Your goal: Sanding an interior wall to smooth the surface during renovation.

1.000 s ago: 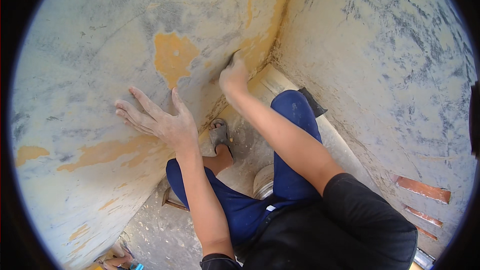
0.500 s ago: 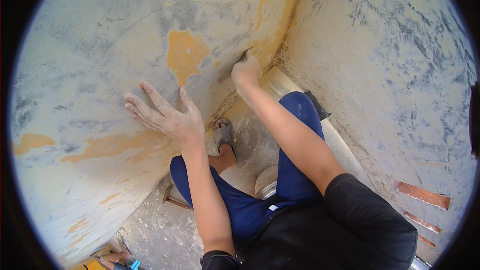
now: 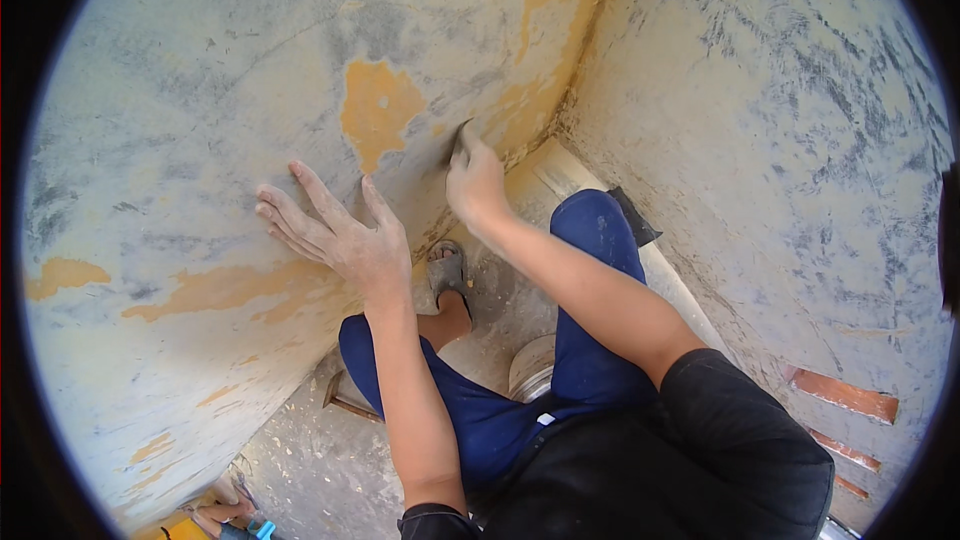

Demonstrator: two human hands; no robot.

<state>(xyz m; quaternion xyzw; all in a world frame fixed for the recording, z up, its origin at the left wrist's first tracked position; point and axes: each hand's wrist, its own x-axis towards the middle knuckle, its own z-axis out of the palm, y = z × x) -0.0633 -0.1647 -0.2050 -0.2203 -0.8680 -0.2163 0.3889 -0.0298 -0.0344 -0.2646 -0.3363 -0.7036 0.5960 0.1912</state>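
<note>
My left hand, pale with dust, lies against the patchy grey-white wall with its fingers spread. An orange bare patch is just beyond its thumb and fingertips. My right hand is closed round a thin, dark piece of sandpaper, whose curved edge sticks out past the fingers. It presses the sandpaper to the same wall, low down and left of the corner. Most of the sheet is hidden by the hand.
A second wall meets the first at a corner on the right. A dark flat sheet lies on the pale ledge. A bucket stands between my legs. A wooden-edged tool lies on the floor. Another person is at lower left.
My right hand has slid left and slightly down along the wall, away from the corner, with the sandpaper still in it. My left hand stays at the same place on the wall.
</note>
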